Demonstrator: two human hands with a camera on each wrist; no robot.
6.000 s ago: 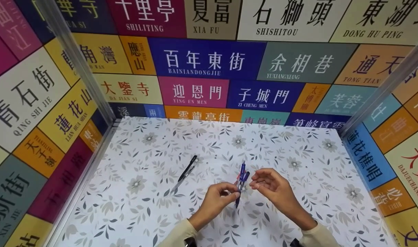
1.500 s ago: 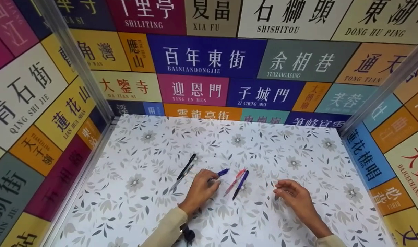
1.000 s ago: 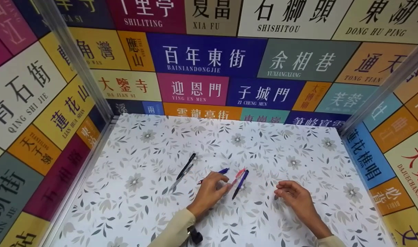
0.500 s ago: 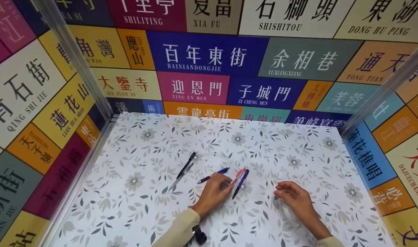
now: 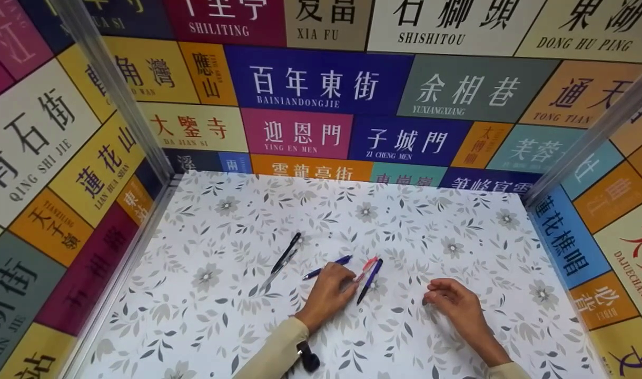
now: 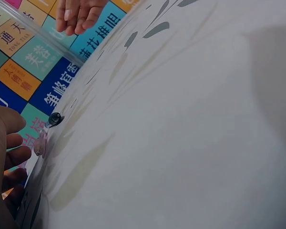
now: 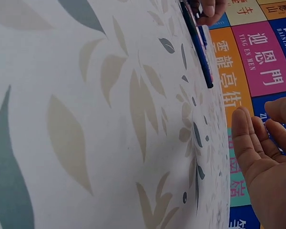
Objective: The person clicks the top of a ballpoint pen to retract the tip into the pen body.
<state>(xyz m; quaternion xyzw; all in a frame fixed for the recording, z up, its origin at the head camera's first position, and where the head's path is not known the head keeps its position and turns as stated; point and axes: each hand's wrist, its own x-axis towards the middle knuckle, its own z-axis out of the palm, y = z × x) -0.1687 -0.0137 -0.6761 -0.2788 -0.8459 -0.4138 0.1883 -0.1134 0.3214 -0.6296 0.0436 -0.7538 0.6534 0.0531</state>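
My left hand [image 5: 328, 291] hovers low over the table with fingers loosely bent, fingertips right at the lower end of a clear pen with a pink top [image 5: 369, 263]. Against that pen's right side lies a purple-blue pen with a black end [image 5: 371, 280]. A blue pen [image 5: 343, 260] lies slanted behind the left hand, which partly covers it. In the left wrist view the thumb and fingers [image 6: 16, 156] stand apart beside the pink pen [image 6: 40, 144]. My right hand [image 5: 460, 306] is off to the right, fingers relaxed, holding nothing.
A black pen [image 5: 285, 253] and a clear grey pen [image 5: 276, 271] lie side by side left of the hands. The table [image 5: 436, 221] has a white leaf-and-flower cover. Printed panels with lettering [image 5: 321, 79] wall it in at the back and sides.
Six seconds ago my left hand held several pens in a bunch; now they lie on the table. It has let go of the blue pen and shifted right to the pink one. My right hand barely moved lately.
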